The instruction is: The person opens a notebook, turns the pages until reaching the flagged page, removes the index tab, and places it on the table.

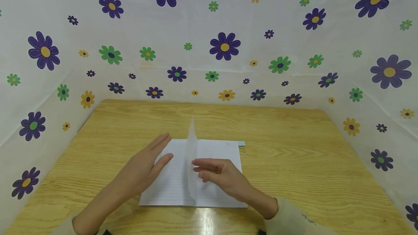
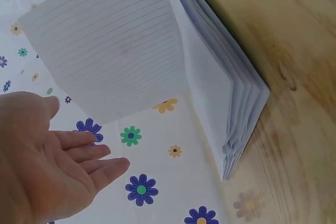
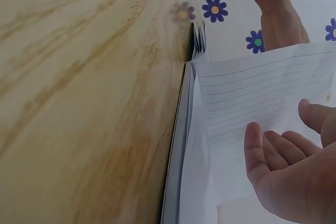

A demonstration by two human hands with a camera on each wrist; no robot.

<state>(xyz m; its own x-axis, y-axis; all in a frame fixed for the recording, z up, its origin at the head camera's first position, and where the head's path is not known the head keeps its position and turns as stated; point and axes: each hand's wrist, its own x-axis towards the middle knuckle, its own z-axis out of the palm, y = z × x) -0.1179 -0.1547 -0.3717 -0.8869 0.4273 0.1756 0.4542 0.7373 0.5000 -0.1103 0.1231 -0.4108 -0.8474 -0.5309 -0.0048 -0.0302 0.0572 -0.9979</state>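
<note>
A lined notebook [image 1: 171, 191] lies spread on the table, and one of its pages [image 1: 191, 148] stands nearly upright at the fold. Over the outer part of the left-hand side is my left hand [image 1: 142, 169], fingers straight, thumb apart, holding nothing. My right hand [image 1: 228, 177] is over the right-hand side with loosely bent fingers. Its fingertips come up to the raised page; whether they touch it cannot be told. The right wrist view shows the lined face of that page [image 3: 241, 103] beside the relaxed fingers. The left wrist view shows the other lined face [image 2: 121, 45].
A light blue tab [image 1: 241, 143] sticks out at the notebook's far right corner. The wooden table [image 1: 294, 162] extends around the notebook. White sheeting [image 1: 183, 21] printed with flowers encloses the table's back and both sides.
</note>
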